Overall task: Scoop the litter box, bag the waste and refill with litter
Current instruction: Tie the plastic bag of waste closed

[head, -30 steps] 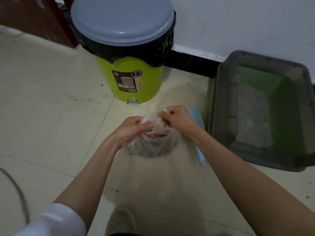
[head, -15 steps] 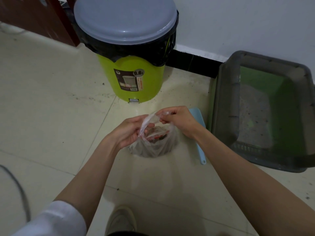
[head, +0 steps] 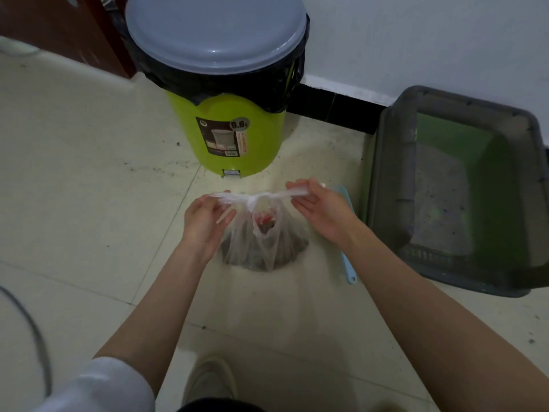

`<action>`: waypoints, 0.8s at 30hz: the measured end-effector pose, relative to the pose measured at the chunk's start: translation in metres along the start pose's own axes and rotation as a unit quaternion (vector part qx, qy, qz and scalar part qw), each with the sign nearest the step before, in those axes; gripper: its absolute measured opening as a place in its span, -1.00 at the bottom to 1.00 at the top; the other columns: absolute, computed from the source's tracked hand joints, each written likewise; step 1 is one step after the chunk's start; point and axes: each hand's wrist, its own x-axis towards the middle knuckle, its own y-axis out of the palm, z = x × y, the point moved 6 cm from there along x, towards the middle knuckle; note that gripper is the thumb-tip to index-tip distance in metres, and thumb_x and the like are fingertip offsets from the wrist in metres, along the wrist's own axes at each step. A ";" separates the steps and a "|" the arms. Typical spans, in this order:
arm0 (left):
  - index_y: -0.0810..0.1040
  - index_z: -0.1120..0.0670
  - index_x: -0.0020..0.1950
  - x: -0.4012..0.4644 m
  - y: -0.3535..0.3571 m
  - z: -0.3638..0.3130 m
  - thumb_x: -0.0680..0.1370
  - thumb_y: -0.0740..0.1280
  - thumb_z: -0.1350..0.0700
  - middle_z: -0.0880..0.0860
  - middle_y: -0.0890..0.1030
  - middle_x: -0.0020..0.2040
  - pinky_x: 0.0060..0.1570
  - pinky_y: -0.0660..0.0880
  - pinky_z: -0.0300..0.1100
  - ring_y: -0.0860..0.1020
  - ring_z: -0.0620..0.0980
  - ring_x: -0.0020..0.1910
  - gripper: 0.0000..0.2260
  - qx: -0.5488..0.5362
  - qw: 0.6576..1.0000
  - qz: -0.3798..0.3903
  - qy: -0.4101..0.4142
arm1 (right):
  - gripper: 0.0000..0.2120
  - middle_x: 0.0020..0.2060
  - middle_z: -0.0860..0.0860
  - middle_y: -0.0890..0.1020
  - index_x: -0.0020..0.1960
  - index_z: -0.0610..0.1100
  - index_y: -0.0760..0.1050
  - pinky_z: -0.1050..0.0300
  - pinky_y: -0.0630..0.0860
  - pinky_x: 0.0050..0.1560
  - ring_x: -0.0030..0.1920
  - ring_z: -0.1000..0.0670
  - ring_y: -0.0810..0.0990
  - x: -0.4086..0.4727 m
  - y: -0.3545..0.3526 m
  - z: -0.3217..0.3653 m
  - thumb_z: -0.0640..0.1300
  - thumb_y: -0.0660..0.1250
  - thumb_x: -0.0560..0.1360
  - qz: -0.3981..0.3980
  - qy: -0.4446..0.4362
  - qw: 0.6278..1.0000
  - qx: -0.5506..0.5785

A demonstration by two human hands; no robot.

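1. One twisted handle of the plastic bag (head: 264,242) is pinched in the left hand (head: 205,221), with the fingers curled round the strand.
2. The other handle is gripped between thumb and fingers of the right hand (head: 319,209), and the two strands are drawn apart into a taut, nearly level line between the hands.
3. A knot is seen where the strands meet, midway between the hands, directly above the bag's body.
4. The bag is seated on the tiled floor (head: 74,179), below and between the hands; dark clumped waste and something red are visible through the thin plastic.
5. A light blue scoop (head: 347,257) is laid on the floor just right of the bag, partly hidden under the right wrist.
6. The grey-rimmed green litter box (head: 386,173) is placed further right, with a thin layer of grey litter inside.
7. A lime-green pedal bin (head: 237,138) with a grey lid and black liner is stood beyond the bag, near the wall.
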 end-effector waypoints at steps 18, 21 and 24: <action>0.14 0.04 -0.29 0.014 -0.076 0.031 0.54 -0.12 0.40 -0.07 0.18 -0.60 -0.61 0.11 -0.39 0.14 -0.15 -0.67 -0.68 -0.051 0.992 -0.096 -0.068 | -0.59 -0.59 -0.02 0.21 -0.34 -0.10 0.15 0.37 0.16 -0.69 -0.78 0.11 0.13 -0.004 -0.081 -0.043 0.04 0.03 0.64 -0.259 0.103 0.951 -0.137; 0.15 0.04 -0.32 0.014 -0.076 0.022 0.55 -0.10 0.37 -0.04 0.16 -0.52 -0.56 0.16 -0.34 0.15 -0.13 -0.64 -0.67 -0.057 0.993 -0.089 -0.061 | -0.56 -0.70 0.04 0.17 -0.37 -0.10 0.14 0.25 0.22 -0.57 -0.69 0.08 0.12 -0.011 -0.072 -0.050 0.01 -0.01 0.65 -0.201 0.154 0.966 -0.053; 0.29 0.08 -0.12 0.011 -0.068 0.009 0.57 -0.03 0.33 -0.03 0.25 -0.47 -0.33 0.34 -0.24 0.27 -0.10 -0.55 -0.79 -0.102 0.992 -0.061 -0.048 | -0.58 -0.46 -0.07 0.33 -0.28 -0.15 0.24 0.07 0.43 -0.32 -0.42 -0.02 0.32 -0.019 -0.070 -0.058 0.11 0.02 0.63 -0.201 0.188 0.958 0.083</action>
